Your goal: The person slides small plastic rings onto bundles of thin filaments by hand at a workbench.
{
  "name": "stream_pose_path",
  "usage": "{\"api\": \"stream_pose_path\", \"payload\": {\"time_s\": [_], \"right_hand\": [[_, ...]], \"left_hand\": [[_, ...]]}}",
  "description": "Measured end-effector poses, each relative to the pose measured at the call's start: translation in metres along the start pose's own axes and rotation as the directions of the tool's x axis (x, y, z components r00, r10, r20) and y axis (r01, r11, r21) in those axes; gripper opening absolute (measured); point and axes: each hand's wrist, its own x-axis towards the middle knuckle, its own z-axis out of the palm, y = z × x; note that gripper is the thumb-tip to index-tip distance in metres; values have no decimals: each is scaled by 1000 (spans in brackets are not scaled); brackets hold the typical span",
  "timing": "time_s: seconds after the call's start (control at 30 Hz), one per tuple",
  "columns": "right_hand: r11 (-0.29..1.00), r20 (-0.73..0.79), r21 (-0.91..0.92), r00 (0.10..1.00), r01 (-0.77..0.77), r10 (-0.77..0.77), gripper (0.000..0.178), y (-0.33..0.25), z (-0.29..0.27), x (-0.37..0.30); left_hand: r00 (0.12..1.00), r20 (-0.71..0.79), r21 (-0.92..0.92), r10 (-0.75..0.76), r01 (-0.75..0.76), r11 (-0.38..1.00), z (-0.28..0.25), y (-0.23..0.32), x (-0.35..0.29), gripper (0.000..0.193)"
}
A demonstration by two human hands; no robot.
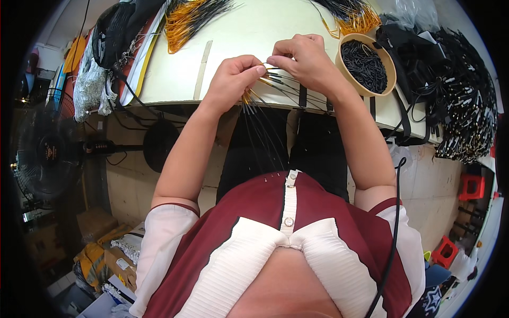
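Tan bowl (391,74), R side of table (175,79), held lots of small blk tubes (363,66). Both forearms reached fwd, hands close tog. nr table's near edge. L hand (237,79) pinched a bunch of blk/gold wires (274,79) btwn thumb & index. R hand (305,61): fingers curled, thumb nr index by wire tips; couldn't tell if gripping any.

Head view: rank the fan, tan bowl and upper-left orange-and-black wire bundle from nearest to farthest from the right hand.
1. Tan bowl: just right of the right hand.
2. Wire bundle: on the table, upper left.
3. Fan: far left.
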Motion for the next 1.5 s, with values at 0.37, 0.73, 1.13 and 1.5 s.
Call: {"api": "stream_pose_path", "payload": {"time_s": [0.37, 0.73, 1.13, 1.5], "right_hand": [[981, -102, 188, 995, 40, -20, 13, 7, 5, -3], [993, -61, 99, 996, 69, -63, 11, -1, -3, -3], [975, -52, 221, 999, 27, -16, 18, 1, -1, 0], [940, 12, 340, 1000, -1, -3, 16, 5, 1, 3]], "left_hand": [[1000, -6, 43, 15, -15, 999, 0, 0, 0, 19], [1000, 3, 48, 30, -30, 998, -1, -5, 1, 19], [999, 6, 82, 44, -45, 996, -1, -6, 0, 20], [999, 13, 150, 36, -38, 988, -1, -2, -1, 22]]}}
